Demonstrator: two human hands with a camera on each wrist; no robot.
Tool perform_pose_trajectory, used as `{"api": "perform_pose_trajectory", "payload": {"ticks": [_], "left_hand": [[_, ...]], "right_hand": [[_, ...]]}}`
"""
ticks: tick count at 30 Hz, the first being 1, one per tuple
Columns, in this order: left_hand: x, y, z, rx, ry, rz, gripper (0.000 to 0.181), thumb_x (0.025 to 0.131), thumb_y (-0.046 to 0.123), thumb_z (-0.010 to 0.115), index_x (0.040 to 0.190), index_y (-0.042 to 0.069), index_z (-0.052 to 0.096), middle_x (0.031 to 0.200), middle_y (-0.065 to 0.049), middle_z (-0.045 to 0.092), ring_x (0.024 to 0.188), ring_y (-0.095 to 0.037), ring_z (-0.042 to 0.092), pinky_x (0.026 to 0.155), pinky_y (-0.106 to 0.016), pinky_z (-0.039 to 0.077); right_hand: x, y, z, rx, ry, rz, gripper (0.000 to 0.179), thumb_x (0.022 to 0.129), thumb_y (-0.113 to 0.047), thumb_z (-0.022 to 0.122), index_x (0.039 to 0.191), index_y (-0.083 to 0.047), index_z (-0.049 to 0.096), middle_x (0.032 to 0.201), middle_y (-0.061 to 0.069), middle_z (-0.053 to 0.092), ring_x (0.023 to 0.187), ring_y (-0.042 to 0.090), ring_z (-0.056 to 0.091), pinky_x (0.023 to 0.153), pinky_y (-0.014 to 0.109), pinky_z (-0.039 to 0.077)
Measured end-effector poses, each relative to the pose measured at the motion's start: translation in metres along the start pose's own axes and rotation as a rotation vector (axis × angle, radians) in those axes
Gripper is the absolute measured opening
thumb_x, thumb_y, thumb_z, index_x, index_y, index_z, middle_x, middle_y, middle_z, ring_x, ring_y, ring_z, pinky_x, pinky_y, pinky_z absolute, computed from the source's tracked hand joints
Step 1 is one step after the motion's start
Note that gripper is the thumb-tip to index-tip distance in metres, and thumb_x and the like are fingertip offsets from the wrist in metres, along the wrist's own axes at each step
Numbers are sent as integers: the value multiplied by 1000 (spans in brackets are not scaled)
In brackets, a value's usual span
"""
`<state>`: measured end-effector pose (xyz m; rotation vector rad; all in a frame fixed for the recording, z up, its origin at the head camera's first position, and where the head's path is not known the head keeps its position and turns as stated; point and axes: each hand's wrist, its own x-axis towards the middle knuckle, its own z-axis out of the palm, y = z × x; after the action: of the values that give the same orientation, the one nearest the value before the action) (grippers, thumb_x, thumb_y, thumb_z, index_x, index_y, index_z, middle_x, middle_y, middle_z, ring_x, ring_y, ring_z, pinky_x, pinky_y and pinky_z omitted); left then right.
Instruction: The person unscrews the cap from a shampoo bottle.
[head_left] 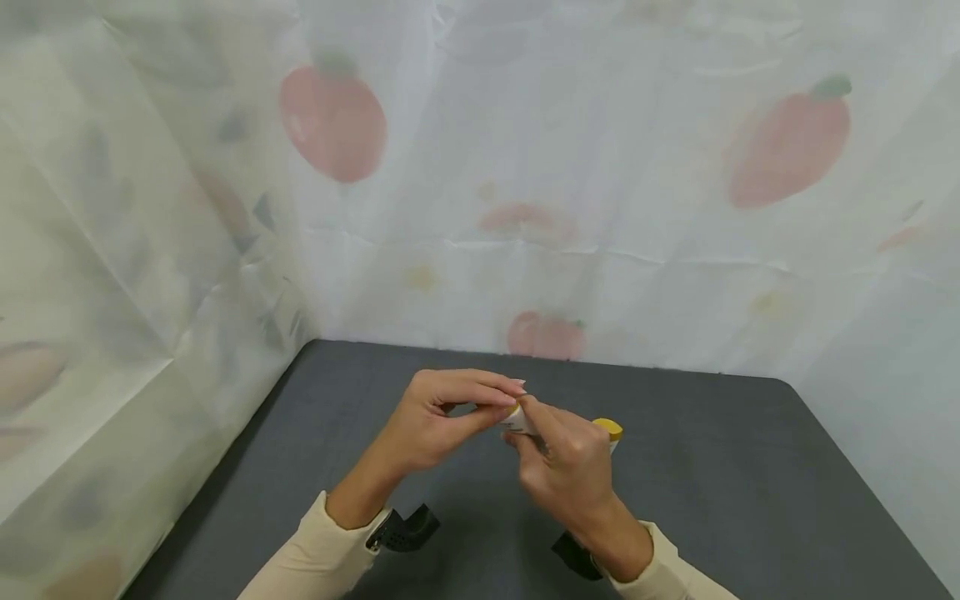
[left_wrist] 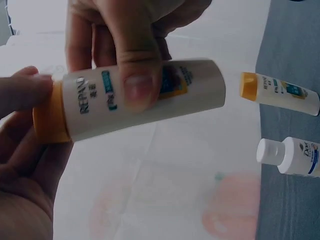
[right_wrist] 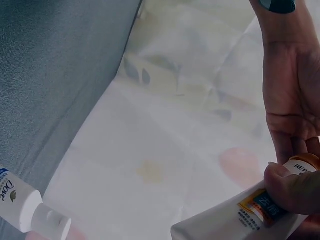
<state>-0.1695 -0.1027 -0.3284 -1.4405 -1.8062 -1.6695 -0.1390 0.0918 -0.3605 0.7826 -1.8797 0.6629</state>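
I grip the white bottle [left_wrist: 200, 92] in my right hand [head_left: 573, 467], up off the table [head_left: 720, 500], its long axis near upright but somewhat tilted, its yellow cap [left_wrist: 52, 115] pointing upward, nearer to my left hand [head_left: 435, 421], whose thumb and fingers pinch that end.

White bottle [left_wrist: 110, 107] — yellow cap [left_wrist: 52, 117] on — held tilted in both hands [head_left: 423, 417] [head_left: 570, 462].
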Motion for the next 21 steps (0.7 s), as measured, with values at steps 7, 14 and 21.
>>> {"api": "perform_pose_trajectory", "payload": {"ticks": [7, 14, 21], "left_hand": [[-5, 4, 2, 256, -29, -4, 22, 91, -9, 73, 110, -2, 79, 119, -19, 75, 117, -28, 72, 87, -31, 64], [-7, 16, -7, 373, -207, -144, 41, 94, -7, 71, 133, 6, 71, 142, -9, 65, 132, -25, 63, 98, -30, 60], [-4, 17, -9, 366, -229, -142, 43, 94, -8, 69, 135, 2, 69, 142, -11, 66, 129, -26, 66, 93, -26, 62]], "right_hand": [[-2, 2, 0, -2, -5, 2, 46, 66, -4, 94, 109, -2, 79, 88, 11, 82, 62, 15, 74, 54, 28, 60], [-6, 6, 0, 2, -24, 16, 44, 64, -1, 95, 105, -2, 78, 89, 11, 82, 64, 16, 75, 56, 29, 61], [-7, 7, -1, 1, -48, 34, 43, 64, -2, 95, 103, -2, 78, 89, 12, 82, 69, 18, 78, 59, 31, 63]]}}
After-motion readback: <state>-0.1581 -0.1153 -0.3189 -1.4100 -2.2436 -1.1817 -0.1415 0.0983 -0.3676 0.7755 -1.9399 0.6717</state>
